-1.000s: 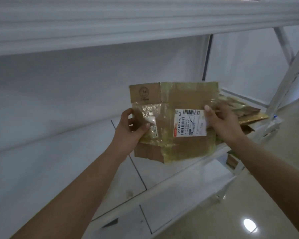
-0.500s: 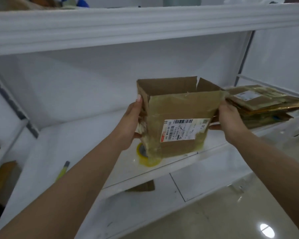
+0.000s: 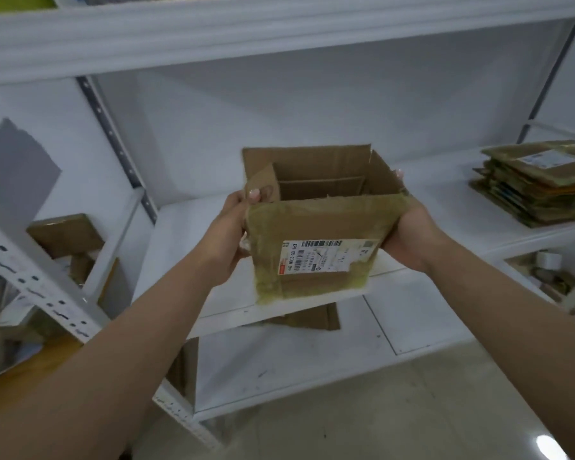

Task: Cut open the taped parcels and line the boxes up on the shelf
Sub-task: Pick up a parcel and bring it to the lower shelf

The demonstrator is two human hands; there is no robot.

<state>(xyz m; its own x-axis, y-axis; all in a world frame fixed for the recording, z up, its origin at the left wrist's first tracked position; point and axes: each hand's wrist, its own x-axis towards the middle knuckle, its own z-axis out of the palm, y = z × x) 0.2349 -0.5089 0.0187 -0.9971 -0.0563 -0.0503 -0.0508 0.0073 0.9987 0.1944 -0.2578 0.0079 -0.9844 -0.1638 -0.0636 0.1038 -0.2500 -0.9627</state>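
An opened brown cardboard box [image 3: 316,227], wrapped in yellowish tape with a white shipping label on its near face, is held upright over the front of the white middle shelf [image 3: 186,234]. Its top flaps stand open and the inside looks empty. My left hand [image 3: 226,227] grips its left side, thumb hooked over the left flap. My right hand [image 3: 409,230] grips the right side, fingertips showing behind the right flap. The box's bottom edge is at the shelf's front lip; whether it touches I cannot tell.
A stack of flattened taped parcels [image 3: 538,180] lies at the right end of the same shelf. A cardboard piece [image 3: 312,317] sits on the lower shelf under the box. More cardboard [image 3: 67,237] fills the left bay. A perforated white upright [image 3: 34,280] stands near my left arm.
The flattened parcel has been spread into an upright open box. The view has swung left and downward, so the parcel stack now sits farther right. Both hands keep their grip.
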